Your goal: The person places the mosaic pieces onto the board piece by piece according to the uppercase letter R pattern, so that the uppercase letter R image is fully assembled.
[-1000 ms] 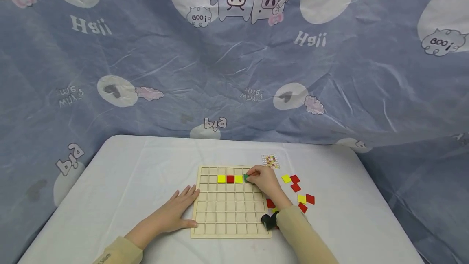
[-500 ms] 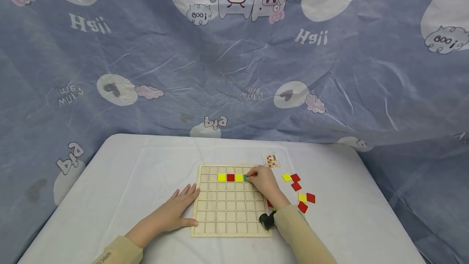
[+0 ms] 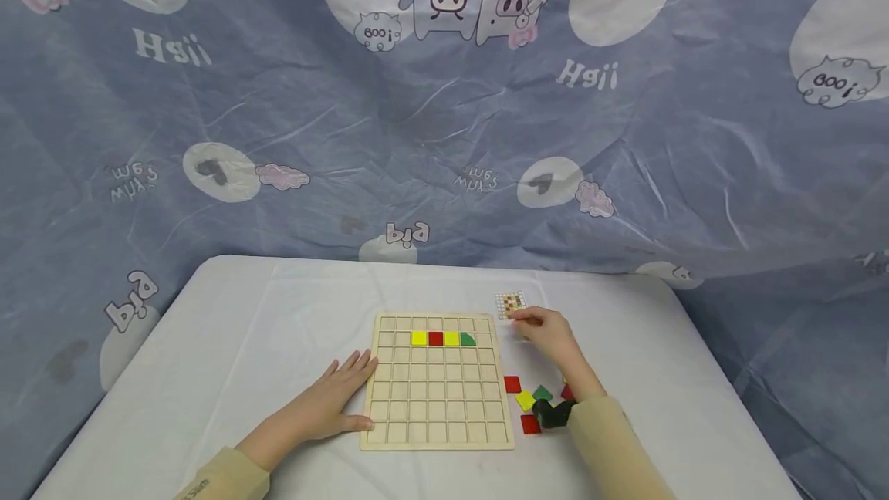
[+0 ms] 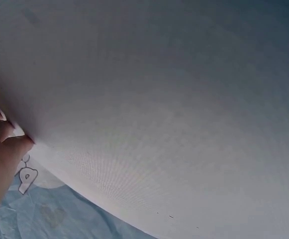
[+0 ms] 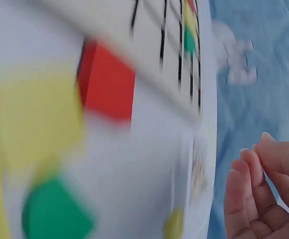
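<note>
A wooden grid board [image 3: 437, 392] lies on the table. In its second row sit a yellow tile [image 3: 420, 339], a red tile [image 3: 435, 339], another yellow one and a green tile with a rounded corner [image 3: 468, 339]. My left hand [image 3: 333, 400] rests with spread fingers along the board's left edge; its wrist view shows mostly tabletop. My right hand [image 3: 552, 334] is over the table right of the board, fingertips near a small printed pattern card [image 3: 510, 303]. Its fingers [image 5: 241, 199] are loosely bent with nothing visible between them.
Loose tiles lie right of the board, among them a red one [image 3: 512, 384], a yellow one [image 3: 525, 400] and a green one [image 3: 542, 393]. The right forearm and a black wrist camera [image 3: 552, 413] cover others. A patterned blue cloth [image 3: 444, 137] hangs behind the table.
My right hand has let go of the green tile, which now lies in the grid. The hand has moved right, off the board. The left hand stays put.
</note>
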A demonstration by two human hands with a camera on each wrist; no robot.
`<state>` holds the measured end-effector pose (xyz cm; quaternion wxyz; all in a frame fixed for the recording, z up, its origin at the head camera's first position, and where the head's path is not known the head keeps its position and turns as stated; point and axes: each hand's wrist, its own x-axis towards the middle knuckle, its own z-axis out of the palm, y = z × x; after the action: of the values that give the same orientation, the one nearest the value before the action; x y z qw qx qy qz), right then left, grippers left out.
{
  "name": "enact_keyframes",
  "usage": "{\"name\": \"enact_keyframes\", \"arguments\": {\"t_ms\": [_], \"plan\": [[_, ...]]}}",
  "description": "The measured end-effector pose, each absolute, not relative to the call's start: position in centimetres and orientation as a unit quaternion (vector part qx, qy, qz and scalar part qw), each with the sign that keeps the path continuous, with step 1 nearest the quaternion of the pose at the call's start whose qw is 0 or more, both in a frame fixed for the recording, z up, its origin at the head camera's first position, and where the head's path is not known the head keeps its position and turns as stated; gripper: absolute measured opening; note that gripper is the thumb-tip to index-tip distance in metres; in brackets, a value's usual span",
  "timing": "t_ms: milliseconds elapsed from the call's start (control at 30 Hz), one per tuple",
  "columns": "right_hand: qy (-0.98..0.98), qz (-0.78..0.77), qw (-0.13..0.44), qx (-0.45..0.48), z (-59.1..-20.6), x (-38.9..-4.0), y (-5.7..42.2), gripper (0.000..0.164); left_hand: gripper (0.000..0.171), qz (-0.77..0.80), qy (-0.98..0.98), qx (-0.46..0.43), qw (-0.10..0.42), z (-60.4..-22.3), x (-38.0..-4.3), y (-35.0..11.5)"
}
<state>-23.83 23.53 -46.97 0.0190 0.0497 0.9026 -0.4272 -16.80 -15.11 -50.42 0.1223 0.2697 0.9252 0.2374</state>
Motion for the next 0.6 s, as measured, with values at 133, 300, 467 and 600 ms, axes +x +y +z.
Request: {"name": "enact_keyframes", "arguments": {"t_ms": [133, 300, 467, 600], "plan": [[0.905, -0.412, 0.02, 0.102, -47.5, -23.4, 27.2, 0.031, 0.1, 0.235, 0.926, 0.266, 0.126, -50.5, -16.7, -15.2], [0.902, -0.402, 0.04, 0.154, -48.3, -23.0, 29.6, 0.035, 0.1, 0.238, 0.925, 0.267, 0.127, -50.6, -16.7, -15.1], [0.901, -0.391, 0.061, 0.181, -48.6, -22.8, 30.1, 0.037, 0.099, 0.239, 0.925, 0.269, 0.123, -50.5, -16.8, -15.1], [0.908, -0.376, 0.053, 0.179, -48.9, -22.8, 30.0, 0.037, 0.099, 0.237, 0.925, 0.27, 0.122, -50.5, -16.8, -15.2]]}}
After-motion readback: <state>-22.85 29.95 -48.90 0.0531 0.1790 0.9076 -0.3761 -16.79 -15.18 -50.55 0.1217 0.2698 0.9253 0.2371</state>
